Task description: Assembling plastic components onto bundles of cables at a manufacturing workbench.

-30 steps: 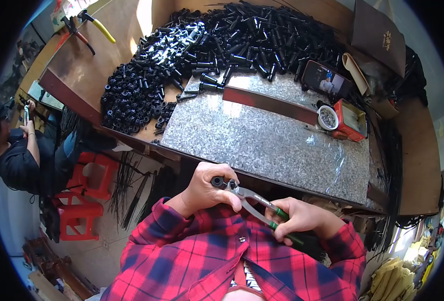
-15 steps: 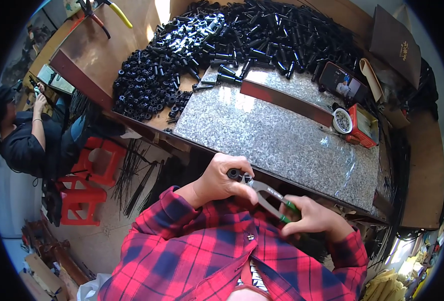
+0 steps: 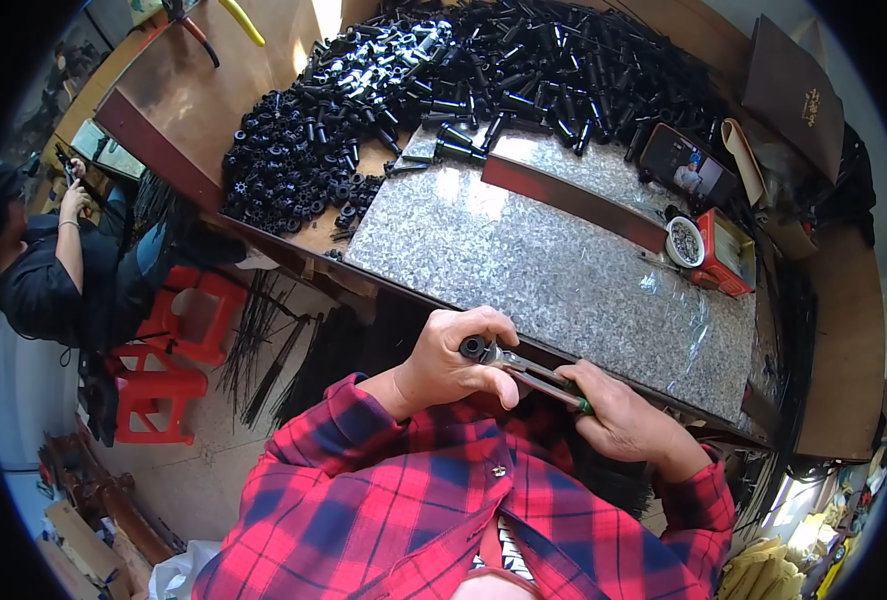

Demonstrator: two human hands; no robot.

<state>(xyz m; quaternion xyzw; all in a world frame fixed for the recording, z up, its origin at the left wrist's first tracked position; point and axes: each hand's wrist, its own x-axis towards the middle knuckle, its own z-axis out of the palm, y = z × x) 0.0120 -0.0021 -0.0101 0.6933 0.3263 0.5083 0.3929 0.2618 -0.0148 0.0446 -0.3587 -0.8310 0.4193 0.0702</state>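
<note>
In front of my chest, just off the near edge of the stone slab [image 3: 443,250], my left hand [image 3: 431,368] is closed around a black tube-like part [image 3: 472,346]. Its round, hollow end points up between thumb and forefinger. The rest of that part is hidden by my fingers and shirt. My right hand [image 3: 623,418] grips a pair of pliers [image 3: 541,378] by the green handles, fingers wrapped round them. The pliers' metal head reaches the black part beside my left fingers; exactly what the jaws bite on is too small to tell.
Black tubular parts [image 3: 563,70] and small black rings [image 3: 283,150] lie heaped at the back. A dark metal bar [image 3: 573,203], phone [image 3: 688,165], white cup [image 3: 684,242] and red tin [image 3: 729,255] sit on the slab. Leftward are red stools [image 3: 163,385] and a co-worker [image 3: 58,270].
My right hand has squeezed the pliers' handles from spread to close together, and its fingers have curled in. The left hand keeps the black part at nearly the same place.
</note>
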